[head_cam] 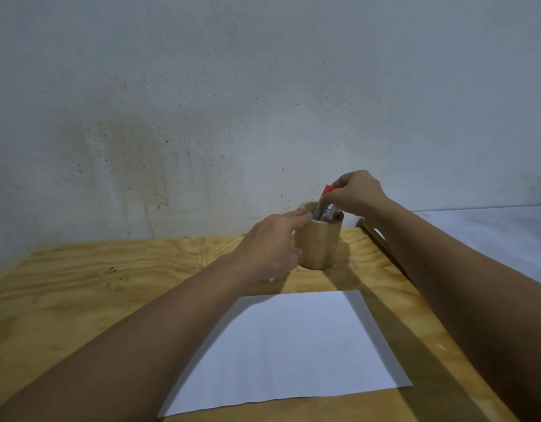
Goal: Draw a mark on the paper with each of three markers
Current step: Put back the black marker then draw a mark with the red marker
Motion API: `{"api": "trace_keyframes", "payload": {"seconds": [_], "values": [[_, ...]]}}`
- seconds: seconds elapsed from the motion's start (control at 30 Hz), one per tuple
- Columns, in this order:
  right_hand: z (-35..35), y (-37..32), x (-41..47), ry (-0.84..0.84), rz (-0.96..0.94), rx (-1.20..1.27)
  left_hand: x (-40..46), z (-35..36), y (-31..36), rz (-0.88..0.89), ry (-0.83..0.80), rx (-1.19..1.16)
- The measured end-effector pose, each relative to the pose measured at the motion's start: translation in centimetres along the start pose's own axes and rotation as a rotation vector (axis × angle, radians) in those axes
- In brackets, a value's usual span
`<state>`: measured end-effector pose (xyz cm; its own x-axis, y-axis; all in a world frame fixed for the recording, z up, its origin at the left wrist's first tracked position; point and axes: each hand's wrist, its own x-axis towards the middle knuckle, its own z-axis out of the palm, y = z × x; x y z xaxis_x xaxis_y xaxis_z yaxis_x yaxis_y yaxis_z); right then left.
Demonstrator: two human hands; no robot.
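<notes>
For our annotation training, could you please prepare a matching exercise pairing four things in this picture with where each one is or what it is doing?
Things:
1. left hand
2. right hand
3. white sheet of paper
4. round wooden pen holder

States:
A. lies flat and blank on the plywood table
B. pinches the red-capped marker
C. stands behind the paper, holding markers
D. steadies the holder's side

Pairs: 1-D, 2-B, 3-A, 4-C
</notes>
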<state>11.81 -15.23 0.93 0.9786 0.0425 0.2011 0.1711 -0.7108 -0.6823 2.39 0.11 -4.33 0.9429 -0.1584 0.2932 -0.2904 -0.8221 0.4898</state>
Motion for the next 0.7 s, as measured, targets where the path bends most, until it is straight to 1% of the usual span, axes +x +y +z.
{"api": "trace_keyframes", "payload": {"seconds": [0.23, 0.37, 0.5, 0.57, 0.63, 0.7], "values": [[0.2, -0.4, 0.6, 0.035, -0.033, 0.255, 0.1, 0.2, 0.1, -0.02, -0.025, -0.025], [-1.3, -1.9, -0.1, 0.111, -0.15, 0.415, -0.1, 0.0, 0.3, -0.023, -0.058, -0.047], [-3.6, -4.4, -1.5, 0.137, -0.303, 0.559, -0.4, -0.5, 0.5, -0.027, -0.102, -0.152], [-4.4, -5.4, -2.4, 0.131, -0.357, 0.546, -0.7, -1.0, 0.8, -0.051, -0.024, -0.211], [-4.6, -5.8, -3.5, 0.087, -0.406, 0.453, -1.1, -2.1, 1.2, -0.094, 0.129, -0.305], [-4.4, -5.9, -4.6, -0.042, -0.422, 0.387, -1.5, -3.7, 1.3, -0.138, 0.281, -0.472]]}}
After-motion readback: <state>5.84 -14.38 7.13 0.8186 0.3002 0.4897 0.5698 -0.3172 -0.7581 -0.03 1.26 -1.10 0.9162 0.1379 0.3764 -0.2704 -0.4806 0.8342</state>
